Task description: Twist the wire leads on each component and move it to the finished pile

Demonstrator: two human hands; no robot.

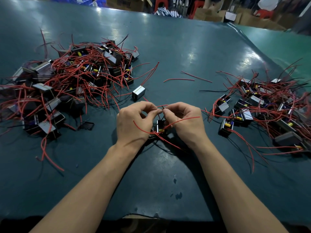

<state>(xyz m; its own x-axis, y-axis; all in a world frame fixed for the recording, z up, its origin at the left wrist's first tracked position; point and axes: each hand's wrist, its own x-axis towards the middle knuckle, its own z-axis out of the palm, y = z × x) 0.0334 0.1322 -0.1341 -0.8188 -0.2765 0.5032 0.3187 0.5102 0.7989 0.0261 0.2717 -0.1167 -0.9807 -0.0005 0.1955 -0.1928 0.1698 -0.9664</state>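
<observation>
A small black component (159,127) with red and black wire leads (178,121) sits on the table between my wrists. My left hand (134,122) and my right hand (184,121) meet just above it, each pinching the thin lead ends (161,107) between thumb and forefinger. A big tangled pile of components (67,84) lies to the left. A looser pile of components (262,108) spreads out on the right. Which pile is the finished one I cannot tell.
The dark green table (168,47) holds a lone silver-faced component (138,93) near the left pile and loose red wire pieces (188,78) in the middle. Cardboard boxes (207,14) and red stools (159,2) stand beyond the far edge.
</observation>
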